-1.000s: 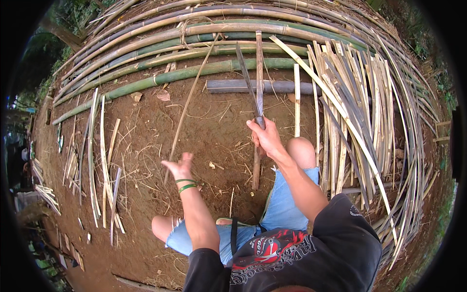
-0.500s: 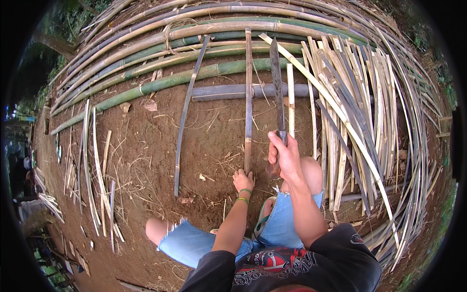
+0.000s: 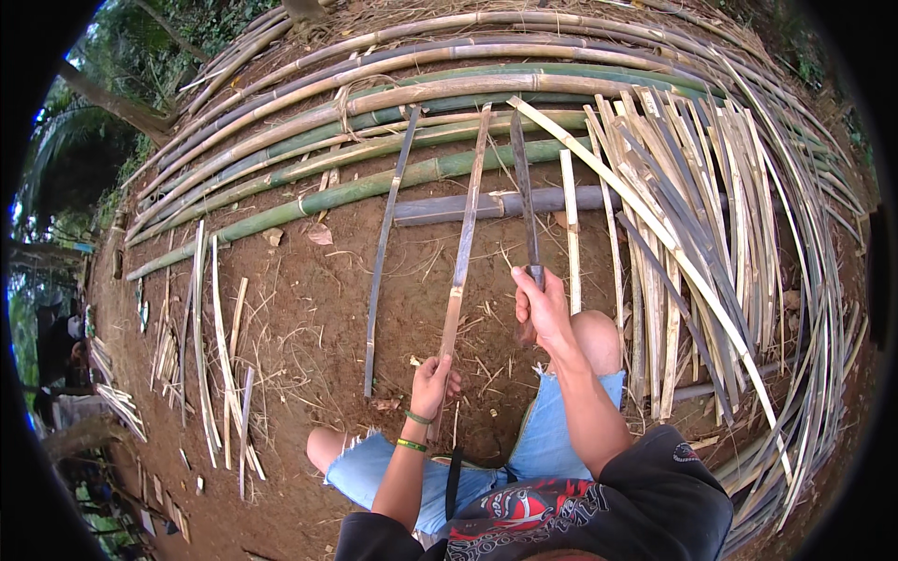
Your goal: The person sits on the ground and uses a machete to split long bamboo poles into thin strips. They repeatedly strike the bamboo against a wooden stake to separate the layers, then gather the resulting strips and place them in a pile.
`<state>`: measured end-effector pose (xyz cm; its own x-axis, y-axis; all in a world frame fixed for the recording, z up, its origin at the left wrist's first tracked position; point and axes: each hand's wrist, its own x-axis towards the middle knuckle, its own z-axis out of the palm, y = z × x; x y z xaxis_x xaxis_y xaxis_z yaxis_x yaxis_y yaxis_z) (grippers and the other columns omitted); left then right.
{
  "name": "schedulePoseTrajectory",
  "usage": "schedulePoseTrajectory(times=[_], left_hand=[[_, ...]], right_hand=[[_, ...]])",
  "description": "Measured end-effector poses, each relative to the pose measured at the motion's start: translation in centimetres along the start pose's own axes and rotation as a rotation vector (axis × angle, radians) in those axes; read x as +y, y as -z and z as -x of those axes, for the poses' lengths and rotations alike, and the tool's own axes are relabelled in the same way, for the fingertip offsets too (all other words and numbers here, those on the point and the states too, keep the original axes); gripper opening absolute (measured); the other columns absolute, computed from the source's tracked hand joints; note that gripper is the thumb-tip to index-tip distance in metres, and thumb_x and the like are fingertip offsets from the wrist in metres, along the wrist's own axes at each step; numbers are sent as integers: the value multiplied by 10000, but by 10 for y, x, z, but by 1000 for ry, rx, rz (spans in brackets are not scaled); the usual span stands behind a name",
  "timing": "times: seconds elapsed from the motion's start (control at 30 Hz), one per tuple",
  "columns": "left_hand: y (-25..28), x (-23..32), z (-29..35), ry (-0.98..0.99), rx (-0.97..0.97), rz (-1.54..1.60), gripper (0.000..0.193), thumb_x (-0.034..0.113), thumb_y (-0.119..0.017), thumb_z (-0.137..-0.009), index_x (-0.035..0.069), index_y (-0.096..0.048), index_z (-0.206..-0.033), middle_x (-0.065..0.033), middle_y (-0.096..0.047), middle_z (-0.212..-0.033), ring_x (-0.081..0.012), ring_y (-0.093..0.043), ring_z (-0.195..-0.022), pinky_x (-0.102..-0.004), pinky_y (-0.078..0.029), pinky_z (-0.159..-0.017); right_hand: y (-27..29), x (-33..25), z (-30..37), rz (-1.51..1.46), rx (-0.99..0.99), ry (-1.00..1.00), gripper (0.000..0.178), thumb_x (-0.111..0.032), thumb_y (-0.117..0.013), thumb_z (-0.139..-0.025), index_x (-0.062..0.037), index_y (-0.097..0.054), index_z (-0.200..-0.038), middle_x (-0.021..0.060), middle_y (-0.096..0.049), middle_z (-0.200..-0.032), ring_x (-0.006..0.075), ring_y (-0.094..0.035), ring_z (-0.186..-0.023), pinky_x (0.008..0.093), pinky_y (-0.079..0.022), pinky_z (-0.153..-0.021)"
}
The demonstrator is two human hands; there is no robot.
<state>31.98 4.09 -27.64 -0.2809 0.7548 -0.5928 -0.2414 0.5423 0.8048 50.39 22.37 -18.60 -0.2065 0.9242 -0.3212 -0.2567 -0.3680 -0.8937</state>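
Where bamboo (image 3: 369,188) lies, hands (image 3: 545,309) grip strip (image 3: 463,248) and knife (image 3: 524,192).

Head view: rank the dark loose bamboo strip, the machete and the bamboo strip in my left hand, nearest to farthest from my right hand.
1. Machete: gripped in your right hand.
2. Bamboo strip in your left hand: to its left.
3. Dark loose bamboo strip: farther left.

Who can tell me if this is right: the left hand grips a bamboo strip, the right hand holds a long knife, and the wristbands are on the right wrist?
One detail is wrong: the head view shows the wristbands on the left wrist, not the right. The left hand does grip a bamboo strip, and the right hand does hold a long knife.
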Motion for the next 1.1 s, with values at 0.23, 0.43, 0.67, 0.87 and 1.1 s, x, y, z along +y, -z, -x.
schedulePoseTrajectory(times=[0.23, 0.43, 0.67, 0.87, 1.1], left_hand=[[45, 30, 70, 165, -292, 505, 450, 522, -362, -1049, 121, -481, -884, 45, -362, -574, -62, -332, -420, -223, -272, -392], [72, 16, 89, 339, -617, 1111, 509, 564, -343, -1031, 83, -506, -988, 22, -373, -597, -83, -347, -440, -226, -314, -427], [85, 39, 148, 30, -124, 383, 271, 318, -476, -1050, 53, -531, -1042, 9, -482, -699, -88, -469, -531, -234, -402, -488], [120, 92, 227, -168, 27, 81, 345, 141, -544, -1008, -5, -506, -1318, -45, -614, -909, -116, -603, -688, -249, -520, -616], [156, 150, 273, -729, 9, 352, 597, 300, -424, -895, -177, -570, -1222, -268, -625, -975, -318, -641, -839, -408, -521, -804]], right_hand=[[-28, 12, -1, 100, -68, 66, 367, -380, -661, -955, -81, -514, -801, -24, -482, -562, 73, -443, -423, 244, -360, -396], [-52, 33, -1, 294, -212, 115, 448, -445, -624, -965, -49, -532, -777, -12, -476, -559, 95, -428, -454, 281, -354, -429], [-59, 43, 20, 758, -261, 311, 509, -452, -689, -896, 0, -528, -727, 93, -447, -562, 199, -400, -536, 392, -360, -523], [-75, 45, 68, 783, -471, 266, 513, -446, -692, -896, -4, -512, -708, 78, -428, -549, 184, -406, -524, 382, -357, -511], [-102, 40, 114, 601, -603, 211, 487, -448, -679, -916, -36, -514, -714, 12, -391, -557, 123, -376, -539, 332, -324, -500]])
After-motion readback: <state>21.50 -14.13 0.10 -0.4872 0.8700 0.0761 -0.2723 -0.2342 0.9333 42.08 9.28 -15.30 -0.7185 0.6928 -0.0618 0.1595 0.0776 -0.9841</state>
